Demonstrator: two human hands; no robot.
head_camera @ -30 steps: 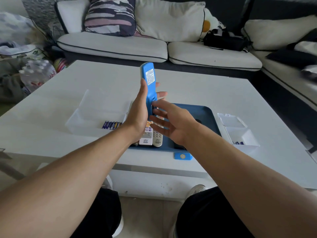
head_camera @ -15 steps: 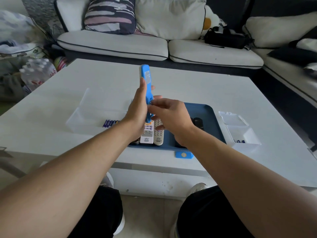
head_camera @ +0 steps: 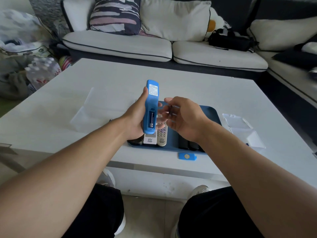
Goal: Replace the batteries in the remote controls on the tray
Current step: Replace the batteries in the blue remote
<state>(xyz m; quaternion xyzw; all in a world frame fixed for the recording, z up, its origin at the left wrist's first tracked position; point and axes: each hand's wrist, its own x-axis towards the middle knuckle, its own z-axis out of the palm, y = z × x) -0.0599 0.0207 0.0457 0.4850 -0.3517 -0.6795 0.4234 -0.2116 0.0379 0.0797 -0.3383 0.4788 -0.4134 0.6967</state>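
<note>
My left hand (head_camera: 137, 117) grips a blue remote (head_camera: 151, 100) upright over the blue tray (head_camera: 211, 112). Its back faces me, and the open battery compartment shows one battery (head_camera: 151, 120). My right hand (head_camera: 186, 117) hovers just right of the remote, its fingertips blurred and pinching a small dark battery (head_camera: 170, 111). On the tray below lie a white remote (head_camera: 150, 139), a beige remote (head_camera: 162, 134) and black remotes (head_camera: 188, 143), partly hidden by my hands. The blue battery cover (head_camera: 187, 156) lies on the table in front of the tray.
A large clear plastic box (head_camera: 85, 114) stands left of the tray, partly behind my left arm. A small clear box (head_camera: 252, 138) with its lid (head_camera: 237, 120) open stands to the right. The white table (head_camera: 188, 86) ends near my knees; sofas ring the far sides.
My left hand has lowered the blue remote and turned its open compartment toward me. My right hand has drawn away from the remote to the right with a battery.
</note>
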